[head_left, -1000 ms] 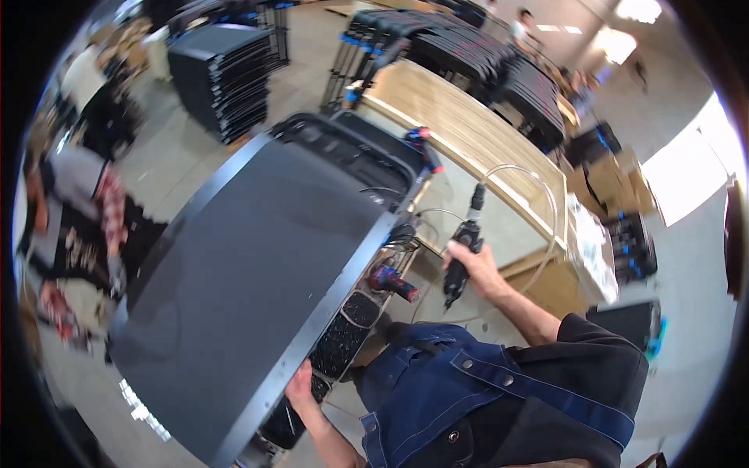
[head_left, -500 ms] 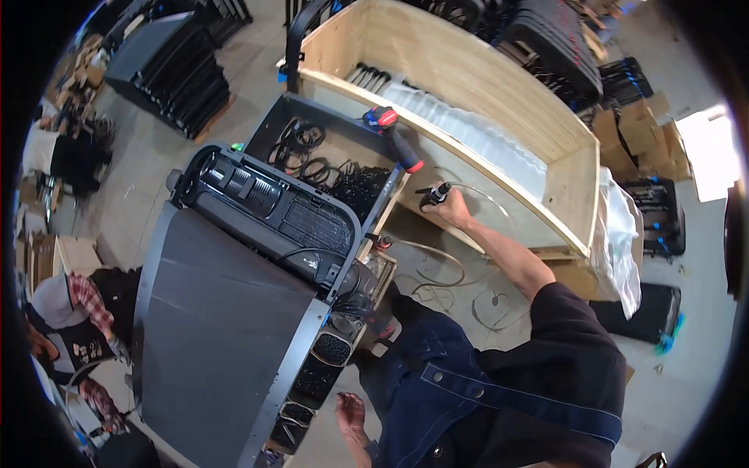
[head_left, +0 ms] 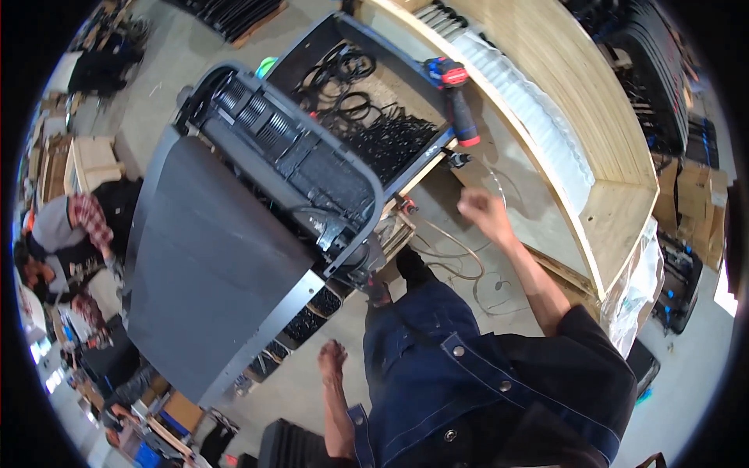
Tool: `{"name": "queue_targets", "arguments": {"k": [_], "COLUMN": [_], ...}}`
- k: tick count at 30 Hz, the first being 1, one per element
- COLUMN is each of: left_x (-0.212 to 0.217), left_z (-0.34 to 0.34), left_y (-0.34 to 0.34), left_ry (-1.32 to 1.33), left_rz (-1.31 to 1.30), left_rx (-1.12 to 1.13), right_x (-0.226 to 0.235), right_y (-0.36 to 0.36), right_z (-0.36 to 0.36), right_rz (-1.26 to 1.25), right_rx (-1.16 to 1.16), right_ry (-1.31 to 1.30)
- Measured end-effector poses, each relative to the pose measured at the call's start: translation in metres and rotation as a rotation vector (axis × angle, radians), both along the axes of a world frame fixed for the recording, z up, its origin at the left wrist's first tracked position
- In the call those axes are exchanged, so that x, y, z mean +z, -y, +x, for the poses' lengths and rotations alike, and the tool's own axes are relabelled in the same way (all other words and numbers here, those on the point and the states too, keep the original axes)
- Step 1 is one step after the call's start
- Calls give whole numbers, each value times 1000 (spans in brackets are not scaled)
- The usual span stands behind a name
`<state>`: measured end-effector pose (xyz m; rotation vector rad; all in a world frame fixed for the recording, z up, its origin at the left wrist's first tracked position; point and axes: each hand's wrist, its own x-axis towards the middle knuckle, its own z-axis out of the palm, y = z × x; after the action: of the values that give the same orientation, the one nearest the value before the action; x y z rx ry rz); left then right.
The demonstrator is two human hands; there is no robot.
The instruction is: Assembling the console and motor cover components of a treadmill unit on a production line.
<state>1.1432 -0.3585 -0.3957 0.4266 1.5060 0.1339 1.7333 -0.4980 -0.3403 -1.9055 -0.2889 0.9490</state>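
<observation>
My right hand [head_left: 484,209] is closed in a loose fist, with nothing visible in it. Just beyond it, a black air screwdriver [head_left: 459,160] hangs at the corner of a dark parts bin [head_left: 390,51], apart from my fingers. Low at my left side, my left hand [head_left: 332,359] has its fingers curled in; whatever they may hold is hidden. A treadmill [head_left: 218,265] with a dark belt lies to the left, its motor compartment [head_left: 273,140] uncovered. On the bin's right edge rests a red and blue cordless drill [head_left: 460,105].
Black cables [head_left: 343,70] and many small dark parts fill the bin. A long wooden crate [head_left: 546,210] with white wrapping stands on the right. Hoses [head_left: 460,265] trail over the floor near my feet. A co-worker in a plaid sleeve [head_left: 90,218] bends beyond the treadmill.
My right hand has let go of the air screwdriver, which now hangs by the bin's corner. My left hand stays low and curled. The view has shifted, bringing the bin nearer the middle.
</observation>
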Motion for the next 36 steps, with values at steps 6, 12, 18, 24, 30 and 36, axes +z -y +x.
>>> {"name": "queue_targets", "arguments": {"k": [6, 12, 18, 24, 30, 36], "left_x": [-60, -73, -104, -89, -87, -77], "left_z": [67, 57, 81, 20, -1, -52], "left_y": [-39, -70, -100, -96, -117, -124], "left_ry": [-335, -1120, -807, -825, -566, 249], "left_rz": [422, 916, 981, 939, 801, 361], "left_rx": [-204, -779, -993, -900, -829, -163], "right_x": [48, -173, -235, -164, -74, 61], "right_y": [5, -58, -52, -88, -34, 41], "right_z": [-100, -103, -62, -87, -88, -122], "right_rz": [58, 140, 150, -234, 81, 142], "right_rx": [147, -130, -194, 1, -34, -248], "right_ry": [-185, -70, -82, 231, 222, 101]}}
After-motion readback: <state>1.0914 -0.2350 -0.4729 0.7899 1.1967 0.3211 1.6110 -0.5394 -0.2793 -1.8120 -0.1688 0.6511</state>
